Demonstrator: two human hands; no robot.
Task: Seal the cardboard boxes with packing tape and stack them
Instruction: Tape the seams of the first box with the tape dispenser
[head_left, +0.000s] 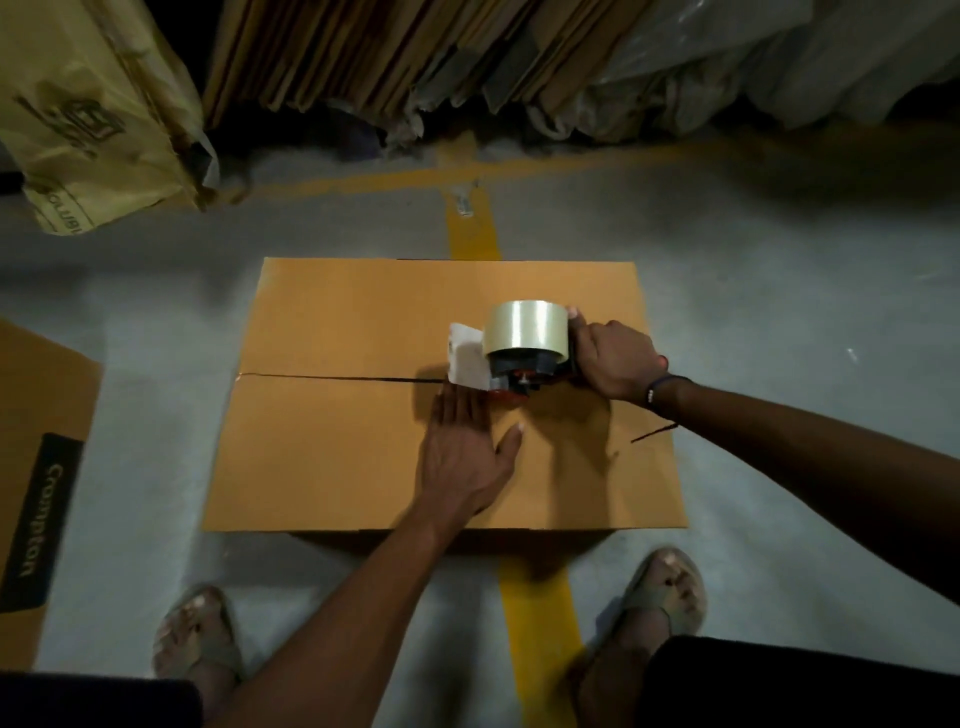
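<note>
Box: large tan corrugated cardboard box (363, 447) on the grey concrete floor (779, 312), straddling a yellow painted floor line (470, 228), right in front of two sandalled feet; top flaps closed, dark centre seam (322, 378) open and untaped from the left edge to the dispenser.
Tape tool: hand-held tape dispenser with a clear packing-tape roll (524, 338), red-and-black frame and a white front guard, sitting on the seam right of centre.
Right hand (613, 358): fingers wrapped round the dispenser's handle, clamped firmly.
Left hand (467, 447): fingers straight and flat on the near flap, fingertips just beside the dispenser, pressing down, holding nothing.
Handling, box: probably stiff at the edges but springy mid-flap; weight impossible to judge from here; flaps likely to lift or gape unless pinned close to the seam.
Handling, tape: thin, sticky, prone to wrinkle; best laid under steady tension, pressed flat behind the roll.
Hold for stacking: likely both palms under opposite bottom edges, never by the flaps.
Nearby: second brown cardboard box with a black printed label (47, 519) at left, flattened cartons (363, 47) leaning behind.
</note>
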